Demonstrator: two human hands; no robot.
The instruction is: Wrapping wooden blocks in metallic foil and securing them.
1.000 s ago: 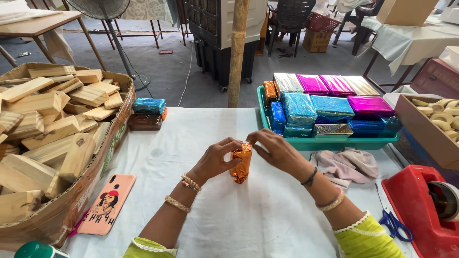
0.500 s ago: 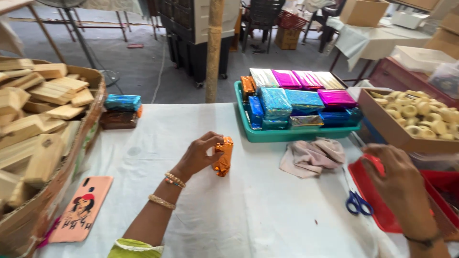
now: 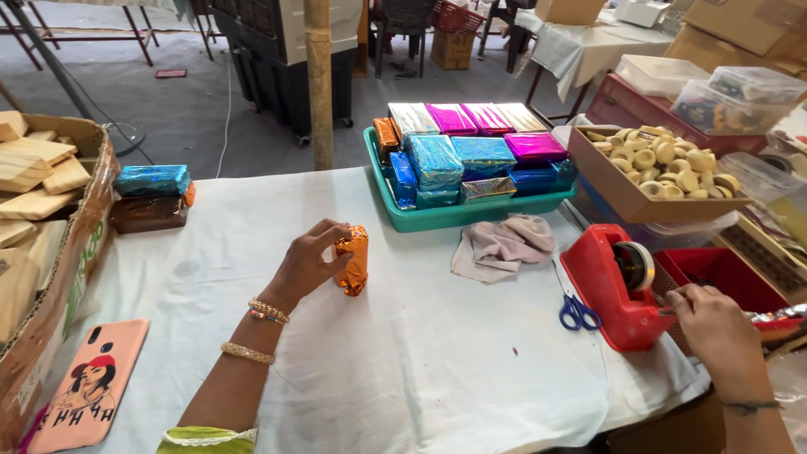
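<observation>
Head view, left to right. A cardboard box [image 3: 80, 244] of wooden blocks [image 3: 34, 172] stands at the left edge; more of it is cut off than half a second ago, the camera having swung right. A pink phone case [image 3: 84, 387] with a cartoon figure lies on the white tablecloth [image 3: 420, 353] beside it. Behind, a blue foil packet [image 3: 153, 180] sits on a brown one [image 3: 149, 213].

The left hand [image 3: 307, 265] holds an orange foil packet [image 3: 353, 261] upright on the cloth, near the table's middle, fingers curled closed around its upper left side; grip and place match the earlier frame.

A teal tray [image 3: 437, 219] behind holds foil packets [image 3: 471, 155] in blue, magenta, silver and orange, stacked flat and rectangular. A pale rag [image 3: 500, 244] lies just in front of the tray. Blue-handled scissors [image 3: 578, 311] lie between the rag and a red tape dispenser [image 3: 609, 294].

The right hand [image 3: 714, 332], which half a second ago rested over the dispenser, is now at its right end, fingertips pinched together at the cutter; whether tape is between them cannot be told. Behind, a cardboard box [image 3: 626, 197] holds pale wooden rings [image 3: 664, 160].
</observation>
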